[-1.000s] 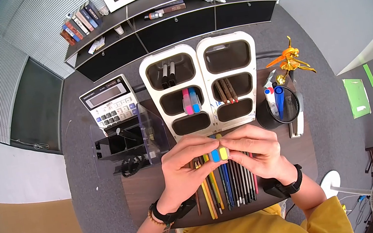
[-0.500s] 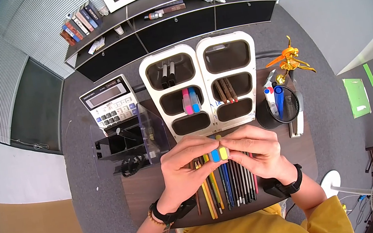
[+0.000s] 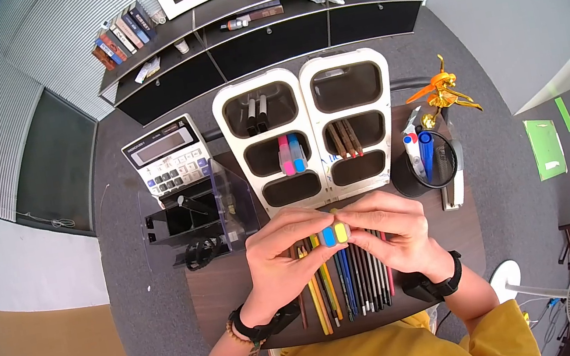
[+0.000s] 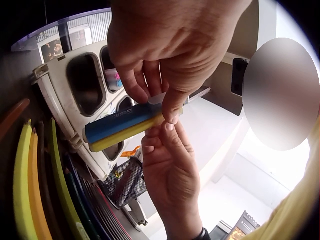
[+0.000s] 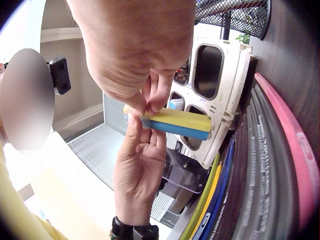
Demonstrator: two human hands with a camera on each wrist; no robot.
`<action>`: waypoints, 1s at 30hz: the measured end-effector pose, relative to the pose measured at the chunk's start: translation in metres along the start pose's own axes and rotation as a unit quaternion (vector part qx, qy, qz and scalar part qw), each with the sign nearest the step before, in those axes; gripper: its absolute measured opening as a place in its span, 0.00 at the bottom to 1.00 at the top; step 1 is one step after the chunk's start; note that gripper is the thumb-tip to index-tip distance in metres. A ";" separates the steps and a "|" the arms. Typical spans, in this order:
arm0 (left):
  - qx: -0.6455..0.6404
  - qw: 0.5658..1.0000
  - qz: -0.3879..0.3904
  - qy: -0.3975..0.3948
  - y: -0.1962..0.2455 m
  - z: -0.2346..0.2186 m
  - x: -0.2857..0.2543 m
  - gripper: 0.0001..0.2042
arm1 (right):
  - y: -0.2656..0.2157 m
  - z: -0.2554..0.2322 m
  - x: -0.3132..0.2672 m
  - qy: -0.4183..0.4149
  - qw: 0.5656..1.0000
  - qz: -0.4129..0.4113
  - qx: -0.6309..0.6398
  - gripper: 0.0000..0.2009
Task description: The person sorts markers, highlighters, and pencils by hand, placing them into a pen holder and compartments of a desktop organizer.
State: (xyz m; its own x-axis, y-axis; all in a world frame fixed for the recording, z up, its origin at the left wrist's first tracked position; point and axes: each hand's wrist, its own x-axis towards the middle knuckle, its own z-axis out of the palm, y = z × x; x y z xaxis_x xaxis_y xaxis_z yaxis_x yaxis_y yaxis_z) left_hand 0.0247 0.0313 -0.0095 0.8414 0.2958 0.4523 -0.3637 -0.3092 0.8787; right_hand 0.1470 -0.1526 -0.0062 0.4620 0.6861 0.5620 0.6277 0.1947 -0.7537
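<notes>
Two highlighters are held side by side above the desk, a blue one (image 4: 117,122) and a yellow one (image 5: 182,119). The left hand (image 3: 278,250) pinches the blue one near its end between thumb and fingers. On the yellow one's side, the right hand (image 3: 394,231) pinches with thumb and fingertips. Both thumbs nearly meet at the near ends in the left wrist view. Beneath the hands lies a row of colored pencils (image 3: 316,292). Behind them stands a white organizer (image 3: 316,136) whose compartments hold black markers (image 3: 258,114), pink and blue highlighters (image 3: 292,154) and brown pencils (image 3: 345,139).
On the left are a calculator (image 3: 166,156) and a clear desk holder (image 3: 225,202). At the right stand a mesh cup (image 3: 437,180) with pens, a stapler (image 3: 454,188) and a golden figurine (image 3: 441,90). The desk (image 3: 221,292) has a rounded front edge.
</notes>
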 end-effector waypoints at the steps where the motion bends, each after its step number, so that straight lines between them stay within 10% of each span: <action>1: 0.000 1.000 0.000 0.000 0.000 0.000 0.000 0.17 | 0.000 0.000 0.000 0.001 1.000 -0.001 0.000 0.16; 30: -0.029 1.000 -0.002 -0.009 -0.002 -0.001 0.000 0.19 | 0.000 0.001 0.000 0.005 1.000 0.012 0.011 0.16</action>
State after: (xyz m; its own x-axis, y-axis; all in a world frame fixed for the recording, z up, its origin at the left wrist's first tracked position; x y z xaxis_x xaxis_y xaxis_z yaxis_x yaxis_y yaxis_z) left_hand 0.0247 0.0333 -0.0114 0.8498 0.2796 0.4468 -0.3826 -0.2560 0.8878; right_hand 0.1463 -0.1521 -0.0066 0.4820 0.6840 0.5475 0.6030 0.1944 -0.7737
